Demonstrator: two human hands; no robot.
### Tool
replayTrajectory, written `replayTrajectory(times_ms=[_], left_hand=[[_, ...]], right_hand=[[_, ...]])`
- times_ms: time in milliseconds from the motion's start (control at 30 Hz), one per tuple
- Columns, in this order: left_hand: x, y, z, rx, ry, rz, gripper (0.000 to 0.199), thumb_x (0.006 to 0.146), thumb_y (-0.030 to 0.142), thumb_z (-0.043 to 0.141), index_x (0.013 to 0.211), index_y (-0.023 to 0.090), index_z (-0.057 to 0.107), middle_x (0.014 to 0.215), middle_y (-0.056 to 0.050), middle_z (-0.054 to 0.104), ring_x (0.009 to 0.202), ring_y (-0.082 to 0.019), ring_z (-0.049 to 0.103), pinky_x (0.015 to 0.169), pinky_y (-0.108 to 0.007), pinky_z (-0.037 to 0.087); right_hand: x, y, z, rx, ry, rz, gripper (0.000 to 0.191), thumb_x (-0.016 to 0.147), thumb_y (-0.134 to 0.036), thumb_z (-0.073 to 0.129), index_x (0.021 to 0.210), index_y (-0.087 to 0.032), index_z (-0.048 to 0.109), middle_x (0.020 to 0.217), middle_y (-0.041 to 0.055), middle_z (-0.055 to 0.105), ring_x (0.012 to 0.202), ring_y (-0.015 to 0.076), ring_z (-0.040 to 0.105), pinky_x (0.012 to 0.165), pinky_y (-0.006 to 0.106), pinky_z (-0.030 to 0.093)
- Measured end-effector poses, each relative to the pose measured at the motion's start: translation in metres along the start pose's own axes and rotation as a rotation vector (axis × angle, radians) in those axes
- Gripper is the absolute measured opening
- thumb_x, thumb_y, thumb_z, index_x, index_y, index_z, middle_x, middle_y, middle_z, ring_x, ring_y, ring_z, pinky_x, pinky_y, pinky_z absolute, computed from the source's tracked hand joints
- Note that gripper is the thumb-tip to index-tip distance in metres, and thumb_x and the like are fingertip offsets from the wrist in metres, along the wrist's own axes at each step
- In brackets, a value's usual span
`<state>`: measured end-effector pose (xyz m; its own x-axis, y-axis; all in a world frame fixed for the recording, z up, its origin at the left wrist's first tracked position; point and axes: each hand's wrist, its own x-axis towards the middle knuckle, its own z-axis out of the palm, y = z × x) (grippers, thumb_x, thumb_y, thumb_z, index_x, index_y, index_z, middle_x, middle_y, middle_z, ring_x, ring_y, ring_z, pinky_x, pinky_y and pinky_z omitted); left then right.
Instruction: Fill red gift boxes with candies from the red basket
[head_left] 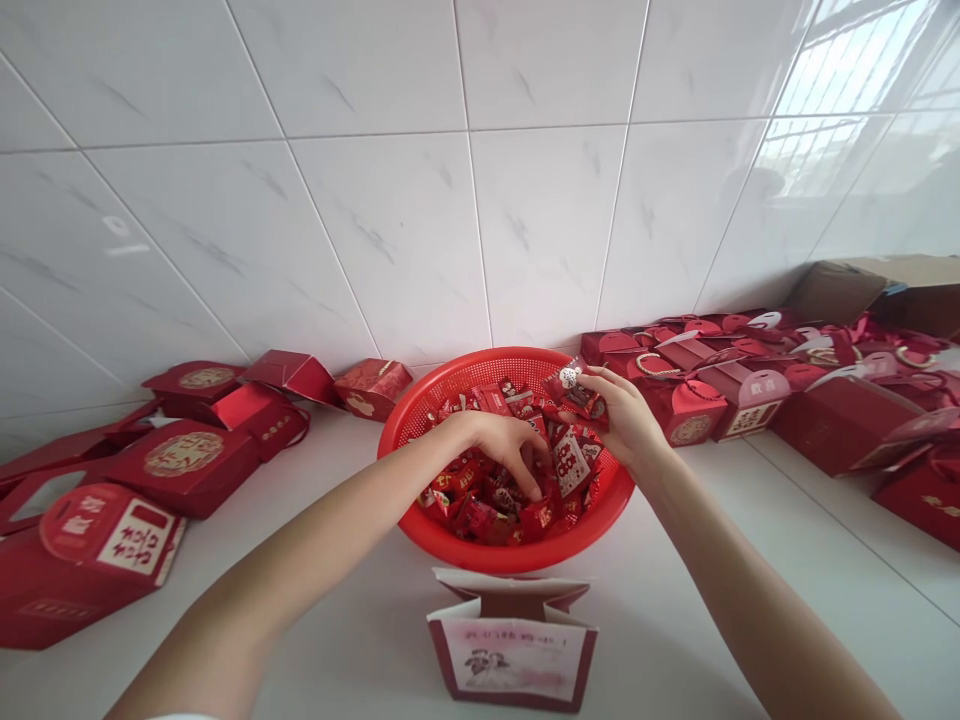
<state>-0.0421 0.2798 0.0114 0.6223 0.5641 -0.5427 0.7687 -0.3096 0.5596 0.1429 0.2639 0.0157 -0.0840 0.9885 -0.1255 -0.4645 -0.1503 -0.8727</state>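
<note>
A red plastic basket [517, 558] holds many small wrapped candies [480, 485], mostly red, some with white print. Reaching in from the left, my left hand [506, 445] has its fingers bent down among the candies, thumb and forefinger apart. Its other fingertips are partly hidden. Above the basket's right side, my right hand [626, 415] grips a red candy packet [574, 388] with a white print between thumb and fingers. In front of the basket stands a paper gift box [517, 660], upright with its top open, showing a printed couple on its white front.
Red gift boxes [184, 455] lie along the left of the white counter [330, 610]. More red boxes with handles [750, 390] crowd the right side, before a brown cardboard box [840, 290]. A tiled wall [375, 230] rises right behind the basket.
</note>
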Motion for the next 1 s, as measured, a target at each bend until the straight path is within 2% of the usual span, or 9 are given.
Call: replayTrajectory(times_ms=[133, 200, 267, 367, 467, 567, 700, 800, 1000], left_hand=[[-0.001, 0.013, 0.004, 0.079, -0.103, 0.009, 0.081, 0.057, 0.052, 0.088, 0.13, 0.024, 0.066, 0.121, -0.005, 0.073, 0.108, -0.029, 0.068, 0.089, -0.032, 0.053], [-0.001, 0.017, 0.005, 0.107, -0.149, 0.026, 0.083, 0.06, 0.051, 0.086, 0.135, 0.024, 0.063, 0.134, -0.004, 0.067, 0.121, -0.031, 0.062, 0.099, -0.033, 0.049], [0.0, 0.017, 0.005, 0.096, -0.176, 0.036, 0.082, 0.062, 0.047, 0.085, 0.138, 0.025, 0.061, 0.138, -0.004, 0.065, 0.126, -0.031, 0.059, 0.101, -0.033, 0.048], [0.004, 0.014, 0.006, 0.058, -0.169, 0.058, 0.077, 0.061, 0.042, 0.085, 0.134, 0.027, 0.065, 0.13, -0.001, 0.07, 0.12, -0.03, 0.062, 0.095, -0.03, 0.049], [0.009, 0.014, 0.011, 0.066, -0.19, 0.064, 0.053, 0.061, 0.036, 0.083, 0.112, 0.026, 0.075, 0.107, 0.002, 0.076, 0.103, -0.027, 0.068, 0.083, -0.029, 0.051], [0.015, 0.016, 0.016, 0.112, -0.209, 0.016, 0.034, 0.059, 0.027, 0.081, 0.092, 0.022, 0.074, 0.084, 0.002, 0.074, 0.086, -0.024, 0.068, 0.069, -0.028, 0.05], [0.019, 0.016, 0.019, 0.095, -0.211, -0.013, 0.026, 0.057, 0.019, 0.079, 0.083, 0.021, 0.073, 0.072, 0.004, 0.07, 0.075, -0.021, 0.066, 0.064, -0.027, 0.049], [0.02, 0.011, 0.02, 0.066, -0.179, 0.04, 0.023, 0.061, 0.02, 0.076, 0.085, 0.021, 0.075, 0.075, 0.003, 0.072, 0.075, -0.021, 0.067, 0.065, -0.026, 0.05], [0.018, 0.006, 0.021, 0.013, -0.152, 0.19, 0.058, 0.06, 0.021, 0.079, 0.118, 0.022, 0.074, 0.105, 0.0, 0.077, 0.094, -0.025, 0.07, 0.077, -0.028, 0.055]], right_hand=[[-0.001, 0.0, 0.0, -0.01, -0.007, -0.012, 0.018, 0.066, -0.018, 0.077, 0.079, -0.02, 0.065, 0.075, -0.0008, 0.07, 0.069, 0.0155, 0.066, 0.053, 0.026, 0.062], [-0.001, 0.0, 0.001, -0.013, -0.007, -0.012, 0.018, 0.065, -0.019, 0.078, 0.079, -0.02, 0.066, 0.075, -0.0005, 0.07, 0.071, 0.0161, 0.067, 0.054, 0.026, 0.061], [-0.001, 0.0, 0.001, -0.018, -0.005, -0.01, 0.019, 0.064, -0.019, 0.078, 0.078, -0.02, 0.066, 0.075, -0.0005, 0.07, 0.072, 0.0171, 0.067, 0.054, 0.026, 0.061], [0.0, 0.0, 0.0, -0.018, -0.017, -0.016, 0.021, 0.062, -0.02, 0.079, 0.078, -0.021, 0.066, 0.073, -0.001, 0.069, 0.073, 0.0186, 0.068, 0.054, 0.028, 0.061], [0.0, 0.0, 0.0, -0.02, -0.016, -0.009, 0.022, 0.063, -0.02, 0.079, 0.08, -0.021, 0.067, 0.073, -0.0012, 0.069, 0.073, 0.018, 0.067, 0.055, 0.028, 0.061], [0.0, 0.0, -0.001, -0.02, -0.01, -0.002, 0.02, 0.064, -0.019, 0.077, 0.081, -0.02, 0.067, 0.075, -0.0006, 0.069, 0.073, 0.0172, 0.065, 0.054, 0.028, 0.062], [0.0, 0.0, -0.001, -0.033, -0.021, -0.008, 0.017, 0.065, -0.02, 0.077, 0.079, -0.02, 0.067, 0.075, -0.0004, 0.069, 0.074, 0.0178, 0.065, 0.055, 0.03, 0.062], [0.001, 0.001, -0.002, -0.043, -0.042, -0.014, 0.017, 0.064, -0.021, 0.078, 0.076, -0.02, 0.066, 0.076, 0.0001, 0.07, 0.076, 0.0185, 0.067, 0.055, 0.029, 0.062], [0.0, 0.0, -0.001, -0.05, -0.036, -0.01, 0.018, 0.062, -0.022, 0.078, 0.076, -0.021, 0.067, 0.076, -0.0002, 0.069, 0.074, 0.0174, 0.065, 0.055, 0.029, 0.062]])
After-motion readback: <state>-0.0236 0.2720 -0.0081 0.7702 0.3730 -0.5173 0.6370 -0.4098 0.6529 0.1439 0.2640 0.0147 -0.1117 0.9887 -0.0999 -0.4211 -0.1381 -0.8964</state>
